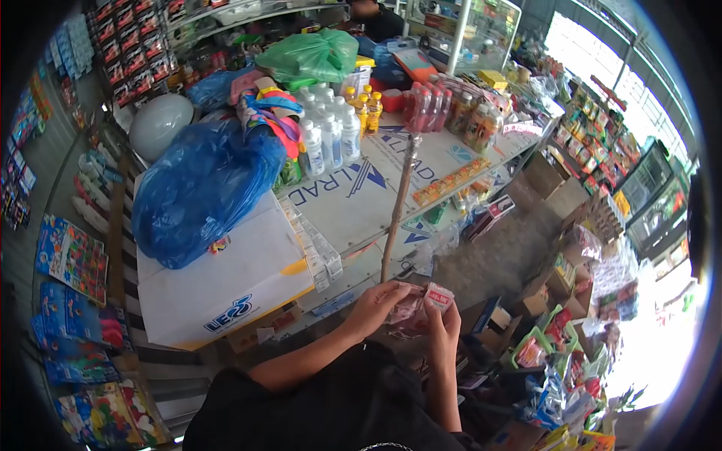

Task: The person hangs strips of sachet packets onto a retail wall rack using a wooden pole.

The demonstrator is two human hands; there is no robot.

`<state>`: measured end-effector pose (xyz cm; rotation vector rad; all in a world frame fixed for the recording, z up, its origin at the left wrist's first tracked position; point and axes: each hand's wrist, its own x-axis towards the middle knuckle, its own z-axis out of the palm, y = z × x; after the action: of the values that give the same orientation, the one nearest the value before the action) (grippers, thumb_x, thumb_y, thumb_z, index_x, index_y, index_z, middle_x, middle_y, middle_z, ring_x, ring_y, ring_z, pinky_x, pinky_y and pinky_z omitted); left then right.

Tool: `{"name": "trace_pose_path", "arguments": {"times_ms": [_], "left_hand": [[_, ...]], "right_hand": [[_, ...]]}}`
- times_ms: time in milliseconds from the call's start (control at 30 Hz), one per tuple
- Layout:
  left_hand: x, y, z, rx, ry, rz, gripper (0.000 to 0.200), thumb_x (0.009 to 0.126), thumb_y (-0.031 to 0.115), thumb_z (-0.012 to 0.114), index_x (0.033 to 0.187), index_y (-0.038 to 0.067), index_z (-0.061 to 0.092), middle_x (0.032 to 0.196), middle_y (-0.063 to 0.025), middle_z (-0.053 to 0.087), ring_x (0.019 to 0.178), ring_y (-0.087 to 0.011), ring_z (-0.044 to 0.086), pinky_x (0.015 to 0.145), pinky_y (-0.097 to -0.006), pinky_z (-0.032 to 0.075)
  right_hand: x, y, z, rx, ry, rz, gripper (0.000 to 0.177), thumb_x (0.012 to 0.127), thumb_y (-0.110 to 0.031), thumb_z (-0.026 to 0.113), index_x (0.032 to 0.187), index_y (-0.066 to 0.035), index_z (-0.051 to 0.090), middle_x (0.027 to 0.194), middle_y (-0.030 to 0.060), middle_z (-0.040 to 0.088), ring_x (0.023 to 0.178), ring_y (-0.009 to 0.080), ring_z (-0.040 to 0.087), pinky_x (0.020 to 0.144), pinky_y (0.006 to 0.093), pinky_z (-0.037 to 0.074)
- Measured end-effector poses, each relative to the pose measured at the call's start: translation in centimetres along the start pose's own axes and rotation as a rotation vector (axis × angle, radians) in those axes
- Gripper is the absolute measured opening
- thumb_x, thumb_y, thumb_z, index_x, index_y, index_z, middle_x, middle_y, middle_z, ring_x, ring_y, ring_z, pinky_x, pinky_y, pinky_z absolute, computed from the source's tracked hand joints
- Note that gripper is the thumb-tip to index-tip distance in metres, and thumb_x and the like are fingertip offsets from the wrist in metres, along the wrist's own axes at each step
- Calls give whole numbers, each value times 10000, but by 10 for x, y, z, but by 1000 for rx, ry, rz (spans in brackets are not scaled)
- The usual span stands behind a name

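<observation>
My right hand point(444, 323) pinches a small red-and-white packet point(438, 295) between thumb and fingers. Close beside it, my left hand point(376, 310) grips a crinkled, clear pinkish plastic wrapper point(406, 314), which hangs between both hands. Print on the packet is too small to read. Just beyond my fingers, a long brown stick point(398, 203) stands tilted against the counter point(353, 207); its lower end is hidden behind my left hand.
A white carton point(226, 278) bears a big blue plastic bag point(207, 188). White-capped bottles point(329, 139), yellow bottles point(374, 113) and red bottles point(427, 105) stand on the counter. Boxes and green baskets point(538, 342) crowd the floor at right. A person point(376, 22) is at the back.
</observation>
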<state>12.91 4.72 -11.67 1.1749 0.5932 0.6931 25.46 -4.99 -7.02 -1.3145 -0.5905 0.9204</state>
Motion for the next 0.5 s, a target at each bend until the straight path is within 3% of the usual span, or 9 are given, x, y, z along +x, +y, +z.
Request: {"name": "trace_pose_path", "arguments": {"times_ms": [100,267,500], "left_hand": [[-1,2,0,-90,50,-37,312,1050,248,542,1163,4,698,1081,-34,718,1016,-85,632,941,-247,473],[-7,-11,-13,-67,126,45,256,993,203,654,1100,-21,721,1011,-57,744,927,-76,661,855,-233,521],[-27,-22,-25,-19,162,-25,256,971,222,690,1052,-15,743,967,-43,744,883,-57,657,801,-215,525]], "right_hand": [[-3,1,2,-72,-1,-5,273,985,-201,641,1181,-12,624,955,27,681,792,79,639,656,239,536],[-9,14,2,-98,-16,-20,293,984,-206,644,1202,-12,624,957,22,679,790,70,633,640,227,533],[-20,24,18,-206,-50,32,322,989,-250,625,1219,-26,617,925,17,656,719,96,627,618,235,553]]}}
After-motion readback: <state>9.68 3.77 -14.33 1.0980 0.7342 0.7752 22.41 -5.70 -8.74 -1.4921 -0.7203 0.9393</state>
